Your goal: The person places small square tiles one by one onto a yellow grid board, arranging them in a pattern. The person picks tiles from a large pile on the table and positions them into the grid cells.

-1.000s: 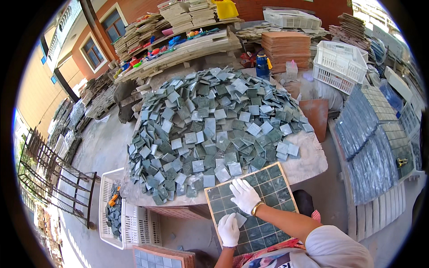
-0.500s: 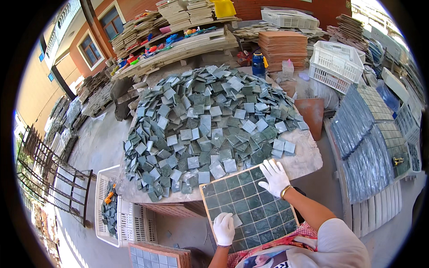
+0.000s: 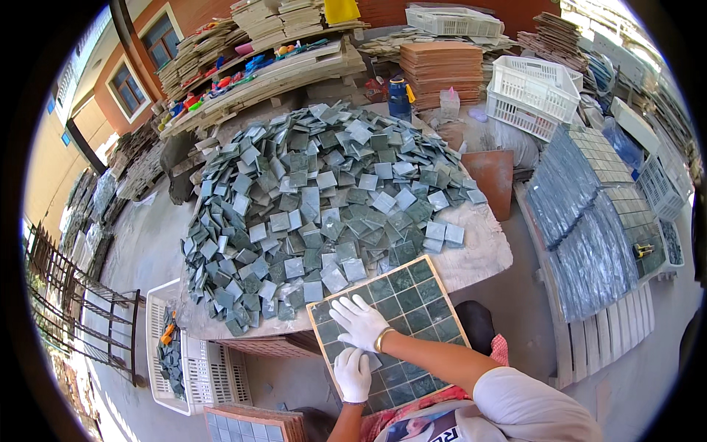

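A wood-edged frame (image 3: 453, 308) holds rows of square dark green stone tiles with pale gaps between them; it lies tilted against the table's near edge. My right hand (image 3: 359, 323), in a white glove, rests flat on the tiles at the frame's left side, fingers stretched out and holding nothing. Just below it, my white-gloved left hand (image 3: 353, 374) has its fingers curled over the frame's left part. A paler loose tile (image 3: 373, 362) pokes out beside those fingers, partly hidden by them. My right forearm covers several tiles of the lower rows.
Beyond the frame, a large heap of loose green tiles (image 3: 324, 191) covers the table (image 3: 479, 243). A white crate (image 3: 210, 368) with tiles stands at the left, near a stack of tiled boards (image 3: 247, 423). Wrapped tile sheets (image 3: 582, 228) lie on a pallet at right.
My right hand has swept left from the frame's far right corner to beside my left hand. The left hand stays at the frame's left part with the pale tile. The whole view has shifted slightly.
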Demonstrator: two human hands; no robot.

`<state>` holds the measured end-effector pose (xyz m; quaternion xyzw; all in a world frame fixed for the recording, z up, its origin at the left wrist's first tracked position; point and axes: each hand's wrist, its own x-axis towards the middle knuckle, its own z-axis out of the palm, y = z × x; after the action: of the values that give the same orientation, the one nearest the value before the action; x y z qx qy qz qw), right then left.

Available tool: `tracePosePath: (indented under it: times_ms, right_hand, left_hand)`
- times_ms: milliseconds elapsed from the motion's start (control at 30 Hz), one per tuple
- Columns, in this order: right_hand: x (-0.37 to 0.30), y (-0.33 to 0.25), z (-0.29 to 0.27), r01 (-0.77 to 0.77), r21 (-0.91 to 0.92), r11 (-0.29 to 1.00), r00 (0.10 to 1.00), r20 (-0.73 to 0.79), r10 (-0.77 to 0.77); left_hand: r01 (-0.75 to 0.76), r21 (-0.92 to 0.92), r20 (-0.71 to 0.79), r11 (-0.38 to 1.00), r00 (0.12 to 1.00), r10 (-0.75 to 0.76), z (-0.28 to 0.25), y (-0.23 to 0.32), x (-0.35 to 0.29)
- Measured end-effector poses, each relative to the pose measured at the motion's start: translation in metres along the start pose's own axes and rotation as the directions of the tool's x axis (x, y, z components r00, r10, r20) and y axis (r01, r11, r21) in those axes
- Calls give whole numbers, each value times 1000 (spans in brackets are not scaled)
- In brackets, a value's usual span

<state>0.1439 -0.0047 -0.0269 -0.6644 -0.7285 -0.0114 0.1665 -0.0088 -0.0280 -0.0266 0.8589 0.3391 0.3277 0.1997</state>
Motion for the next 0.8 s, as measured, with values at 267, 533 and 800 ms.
tracePosePath:
  times_ms: [267,533,800]
  right_hand:
    - [-66,98,-43,-267,-146,953,957,-157,244]
    - [-137,108,-74,-332,21,943,873,-372,316]
    - [-25,71,-52,-232,226,946,949,-160,271]
  left_hand:
    - [-20,119,212,993,977,-6,-15,12,-23]
    - [20,122,145,992,989,-37,-11,11,-27]
    - [32,119,150,992,987,-50,-14,15,-24]
